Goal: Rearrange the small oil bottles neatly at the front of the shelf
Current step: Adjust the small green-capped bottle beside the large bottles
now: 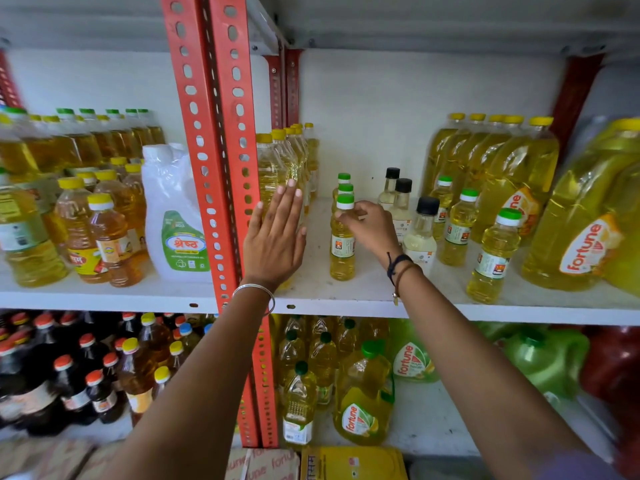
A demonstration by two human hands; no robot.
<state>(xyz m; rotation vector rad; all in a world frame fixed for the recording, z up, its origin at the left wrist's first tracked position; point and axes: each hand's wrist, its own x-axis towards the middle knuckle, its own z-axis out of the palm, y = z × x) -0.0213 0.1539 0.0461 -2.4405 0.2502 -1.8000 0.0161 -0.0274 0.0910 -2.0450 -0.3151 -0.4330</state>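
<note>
Several small oil bottles stand on the white shelf (346, 299). A row of three green-capped ones runs front to back; the front bottle (342, 251) has my right hand (370, 228) pinching its neck just under the cap. Three black-capped small bottles (420, 233) stand right behind that hand. More green-capped small bottles (493, 258) stand to the right, one near the shelf's front edge. My left hand (275, 237) is flat with fingers spread, pressed against a tall yellow-capped oil bottle (268, 168) beside the red upright.
A red perforated upright (221, 168) divides the shelf. Large yellow oil jugs (585, 216) fill the right side, tall bottles (485, 154) stand at the back. A white jug (175, 216) and amber bottles sit left of the upright. Bare shelf lies between my hands.
</note>
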